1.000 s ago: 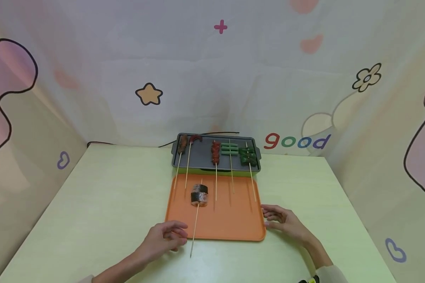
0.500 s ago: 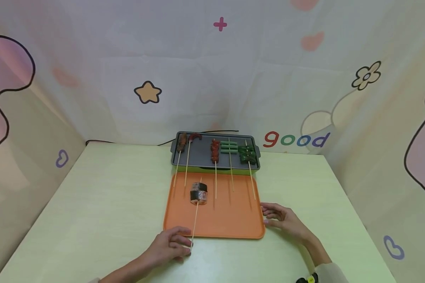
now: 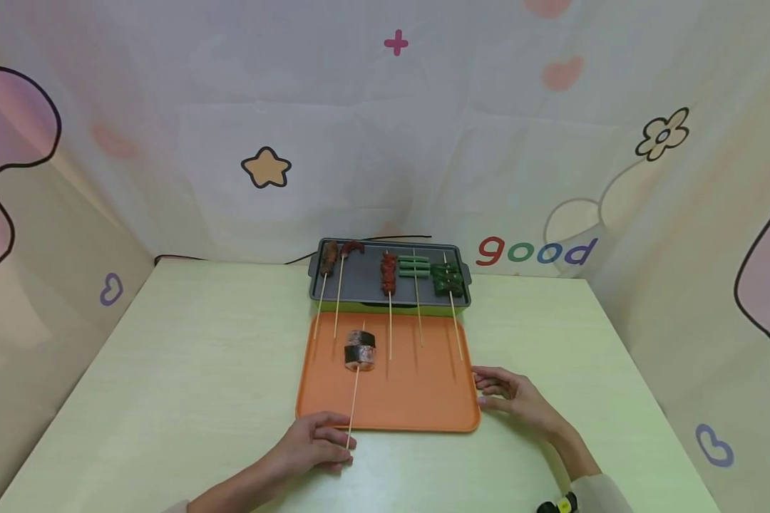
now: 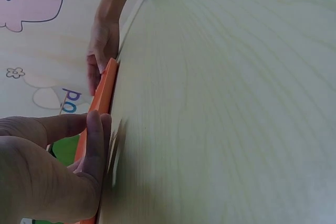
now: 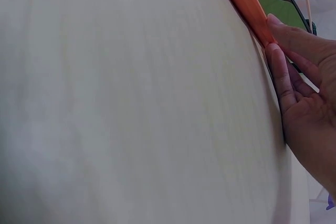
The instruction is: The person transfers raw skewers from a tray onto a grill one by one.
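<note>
On the orange tray (image 3: 417, 406) lies a skewer with two chunky pieces (image 3: 361, 350), black and pale mottled, its stick pointing toward me. My left hand (image 3: 308, 445) pinches the stick's lower end, just past the tray's front rim. In the left wrist view, my left hand's (image 4: 58, 166) fingertips come together close to the tray's edge; the stick is mostly hidden there. My right hand (image 3: 520, 406) touches the tray's right rim near the front corner, fingers loosely bent. The right wrist view has that right hand's (image 5: 304, 77) fingertips against the orange corner.
Behind the tray stands a green grill (image 3: 417, 309) with a grey plate. Across it lie several skewers: brown meat (image 3: 329, 258), a curled red-brown piece (image 3: 351, 248), red chunks (image 3: 388, 274), green sticks (image 3: 414, 267) and green leafy pieces (image 3: 447, 279). A black cable runs behind.
My left hand has moved a little right and its fingers have closed on the end of the skewer's stick. My right hand has stayed at the tray's rim.
</note>
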